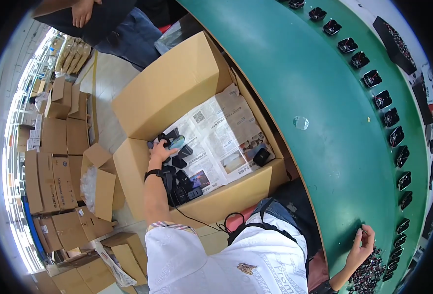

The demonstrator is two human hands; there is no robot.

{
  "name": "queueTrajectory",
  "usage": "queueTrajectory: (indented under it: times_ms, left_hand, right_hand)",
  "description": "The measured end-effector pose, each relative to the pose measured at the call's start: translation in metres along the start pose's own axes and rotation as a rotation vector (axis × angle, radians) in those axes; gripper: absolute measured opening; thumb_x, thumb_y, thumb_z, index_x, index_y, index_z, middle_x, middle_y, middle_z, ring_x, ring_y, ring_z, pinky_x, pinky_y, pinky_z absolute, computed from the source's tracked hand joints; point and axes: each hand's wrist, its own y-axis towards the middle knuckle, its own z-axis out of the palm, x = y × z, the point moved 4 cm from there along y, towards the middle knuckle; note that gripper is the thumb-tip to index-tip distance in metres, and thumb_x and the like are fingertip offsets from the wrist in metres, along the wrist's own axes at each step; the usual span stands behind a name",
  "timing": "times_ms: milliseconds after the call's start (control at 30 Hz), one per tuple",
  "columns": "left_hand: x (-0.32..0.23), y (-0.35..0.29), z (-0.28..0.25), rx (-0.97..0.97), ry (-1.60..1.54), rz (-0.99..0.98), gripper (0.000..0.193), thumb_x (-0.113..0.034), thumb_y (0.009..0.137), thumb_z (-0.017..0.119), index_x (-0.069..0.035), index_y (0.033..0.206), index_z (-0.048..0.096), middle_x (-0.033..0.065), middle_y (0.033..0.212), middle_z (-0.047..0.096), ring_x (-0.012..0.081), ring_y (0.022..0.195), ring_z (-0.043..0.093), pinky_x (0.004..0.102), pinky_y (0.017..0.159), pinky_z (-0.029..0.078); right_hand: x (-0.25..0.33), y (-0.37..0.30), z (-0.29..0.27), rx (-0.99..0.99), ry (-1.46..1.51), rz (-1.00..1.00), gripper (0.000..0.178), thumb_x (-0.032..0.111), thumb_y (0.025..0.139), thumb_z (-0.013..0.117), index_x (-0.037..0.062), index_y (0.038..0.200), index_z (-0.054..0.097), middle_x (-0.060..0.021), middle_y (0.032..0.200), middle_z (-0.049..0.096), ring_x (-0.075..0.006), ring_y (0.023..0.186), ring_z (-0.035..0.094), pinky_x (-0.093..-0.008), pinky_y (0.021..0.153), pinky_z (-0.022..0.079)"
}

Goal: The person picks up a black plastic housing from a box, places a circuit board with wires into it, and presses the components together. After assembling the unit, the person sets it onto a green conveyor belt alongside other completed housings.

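Left hand (158, 153) reaching down into cardboard box (177, 83), gripping black part (173, 142)

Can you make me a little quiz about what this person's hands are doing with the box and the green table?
1. True or false: the left hand reaches into the open cardboard box.
2. What lines the bottom of the box? A) bubble wrap B) newspaper C) a towel
3. Fill in: the right hand rests on the ____ table, beside a pile of small dark parts.

Key: 1 true, it is down among the small black devices and closed around one. 2 B. 3 green.
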Motion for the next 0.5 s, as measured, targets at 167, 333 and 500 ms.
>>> queueTrajectory:
  times_ms: [167,333,500]
  left_hand:
    - [-0.050,-0.015,0.001,0.064,0.034,0.086,0.074,-0.050,0.063,0.083,-0.018,0.125,0.059,0.0181,0.126,0.062,0.0361,0.117,0.058,0.0530,0.102,0.040]
    - [-0.165,-0.077,0.015,0.389,-0.213,0.693,0.030,-0.027,0.074,0.078,-0.007,0.093,0.068,0.0141,0.097,0.069,0.0320,0.092,0.064,0.0398,0.081,0.050]
    - [-0.215,-0.118,0.018,0.408,-0.196,0.837,0.030,-0.022,0.074,0.079,-0.006,0.092,0.062,0.0115,0.091,0.066,0.0286,0.090,0.062,0.0380,0.081,0.049]
  right_hand:
    - [-0.002,0.000,0.002,-0.039,0.038,0.014,0.014,0.001,0.094,0.061,-0.0004,0.108,0.063,-0.0031,0.104,0.063,-0.0087,0.082,0.055,-0.0227,0.072,0.046]
    - [0.003,0.003,0.008,-0.143,0.232,0.081,0.018,0.001,0.094,0.062,0.0014,0.112,0.063,-0.0027,0.105,0.066,-0.0061,0.083,0.058,-0.0189,0.070,0.047]
    - [-0.002,0.007,0.009,-0.119,0.341,0.126,0.016,0.008,0.098,0.061,0.0008,0.112,0.062,-0.0006,0.096,0.065,-0.0041,0.078,0.055,-0.0182,0.065,0.042]
